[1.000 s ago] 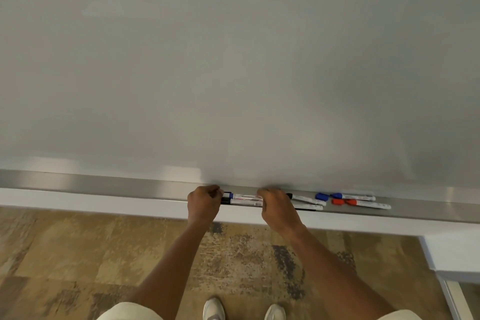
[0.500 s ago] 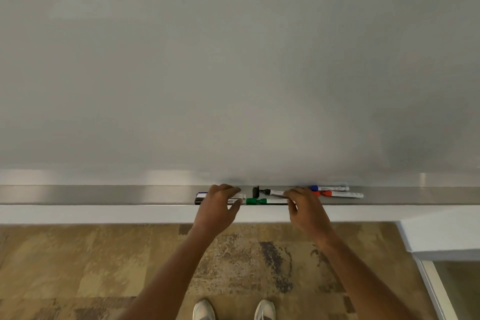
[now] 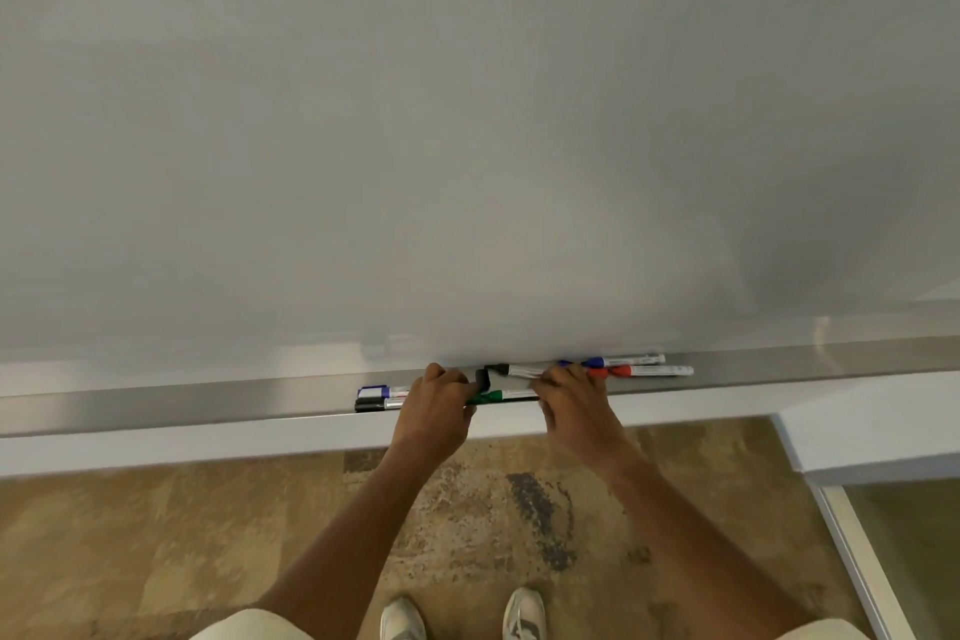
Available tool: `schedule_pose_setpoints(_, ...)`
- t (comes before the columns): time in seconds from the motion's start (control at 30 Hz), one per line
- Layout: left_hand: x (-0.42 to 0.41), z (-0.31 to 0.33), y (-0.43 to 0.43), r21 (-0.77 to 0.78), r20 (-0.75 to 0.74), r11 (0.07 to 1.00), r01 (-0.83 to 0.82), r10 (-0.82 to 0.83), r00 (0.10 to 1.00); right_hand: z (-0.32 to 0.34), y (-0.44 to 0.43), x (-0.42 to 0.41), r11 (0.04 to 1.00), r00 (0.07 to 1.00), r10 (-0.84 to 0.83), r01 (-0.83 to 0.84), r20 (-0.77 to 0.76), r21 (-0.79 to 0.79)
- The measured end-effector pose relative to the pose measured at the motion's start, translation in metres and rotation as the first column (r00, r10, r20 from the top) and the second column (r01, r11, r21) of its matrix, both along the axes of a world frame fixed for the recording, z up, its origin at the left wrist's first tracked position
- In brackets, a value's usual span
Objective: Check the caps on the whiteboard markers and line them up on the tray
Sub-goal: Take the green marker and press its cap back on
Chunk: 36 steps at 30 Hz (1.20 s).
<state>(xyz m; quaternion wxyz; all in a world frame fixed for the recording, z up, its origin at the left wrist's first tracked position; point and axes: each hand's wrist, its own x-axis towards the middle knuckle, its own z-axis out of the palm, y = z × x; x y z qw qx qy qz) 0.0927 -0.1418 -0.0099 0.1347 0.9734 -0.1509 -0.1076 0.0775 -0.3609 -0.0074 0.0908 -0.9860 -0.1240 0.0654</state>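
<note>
- Head view looks down a pale whiteboard (image 3: pixel 467 120) to the metal tray (image 3: pixel 182 403) that runs along its lower edge, with both hands at the tray.
- Left hand (image 3: pixel 435 405) is curled with its fingers closed around a black cap (image 3: pixel 483 381), which it holds just left of the tip of the black marker (image 3: pixel 519 370).
- That black marker lies along the back of the tray; its right part is hidden under the right hand.
- Right hand (image 3: pixel 574 398) rests palm down over the markers, fingers bent; whether it grips one or only presses on them cannot be told.
- Green marker (image 3: pixel 501 396) lies along the front edge of the tray, between the two hands, both ends covered.
- Left of the left hand, two capped markers lie side by side and touching: a blue-capped marker (image 3: pixel 375 390) behind and a black-capped marker (image 3: pixel 371 404) in front.
- Right of the right hand, a blue marker (image 3: pixel 621 360) lies at the back and a red marker (image 3: pixel 652 371) just in front of it, parallel, both capped.
- Below the tray a patterned brown floor (image 3: pixel 156 535) shows, along with white shoes (image 3: pixel 524 613).
</note>
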Motion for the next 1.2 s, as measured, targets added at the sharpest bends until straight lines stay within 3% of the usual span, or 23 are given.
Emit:
schedule_pose_setpoints(0.33,0.007,0.001,0.0,-0.026,-0.012,1.0,0.005,-0.005,1.0,-0.003,-0.011,0.009,0.993,0.998,0.008,-0.001,-0.059,0.117)
schedule_pose_setpoints(0.6,0.009,0.002,0.0,-0.046,-0.025,0.999,-0.007,0.006,1.0,0.003,-0.023,-0.004,0.981,0.997,-0.069,0.06,0.043,0.186)
schedule_pose_setpoints(0.8,0.006,0.013,0.001,-0.214,-0.027,0.976,-0.04,0.035,0.999,0.026,-0.029,-0.016,0.963,0.994,-0.07,0.045,0.085,0.267)
schedule_pose_setpoints(0.87,0.005,0.029,0.002,-0.376,-0.063,0.921,-0.103,0.085,0.994,0.042,-0.031,-0.019,0.948,0.992,-0.072,0.037,0.102,0.317)
schedule_pose_setpoints(1.03,-0.002,0.085,0.006,-0.708,-0.155,0.665,-0.238,0.183,0.971,0.093,-0.039,-0.021,0.902,0.985,-0.078,0.006,0.151,0.431)
schedule_pose_setpoints(1.2,-0.011,0.121,0.008,-0.872,-0.366,0.261,-0.414,0.214,0.906,0.128,-0.039,-0.025,0.855,0.973,-0.093,-0.03,0.211,0.518)
